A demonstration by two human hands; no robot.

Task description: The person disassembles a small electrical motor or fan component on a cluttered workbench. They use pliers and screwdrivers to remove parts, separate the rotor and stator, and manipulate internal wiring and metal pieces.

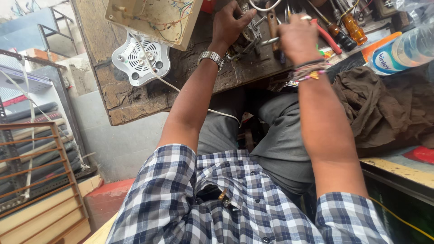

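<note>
Two bare hands worked at a scarred wooden bench [135,101]. The left hand [230,25] gripped a small electric motor [247,36] resting on the benchtop, while the right hand [297,38] clenched a thin metal tool [270,40] whose tip touched it. A white vented base [141,58] lay nearby, a plastic bottle [402,52] to the right.

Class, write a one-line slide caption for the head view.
Left hand steadies a small electric motor while the right hand works a metal tool on it.
</note>
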